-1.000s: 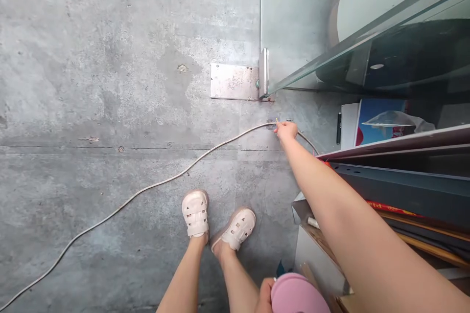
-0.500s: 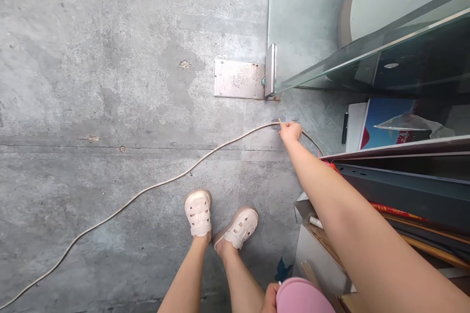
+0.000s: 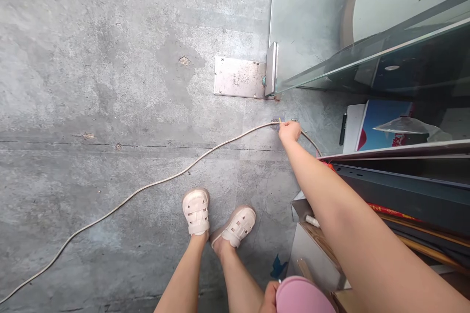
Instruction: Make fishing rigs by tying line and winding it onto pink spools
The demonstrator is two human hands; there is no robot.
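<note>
Our right hand [image 3: 290,131], at three o'clock, pinches a thin yellow sliver [image 3: 279,120]; our left hand [image 3: 270,297], towards five, grips a smooth, rounded pink object [image 3: 304,296]. We judge the sliver grasped but not yet clear of the mottled grey concrete floor [image 3: 121,83]. A slim, off-white, wavy cable [image 3: 141,189] runs from our fingers towards eight.

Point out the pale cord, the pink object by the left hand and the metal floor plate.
Pale cord [image 3: 159,182]: head view, about midway along its visible length.
Pink object [image 3: 304,298]: head view, on its smooth surface.
Metal floor plate [image 3: 238,77]: head view, on its flat face.
</note>
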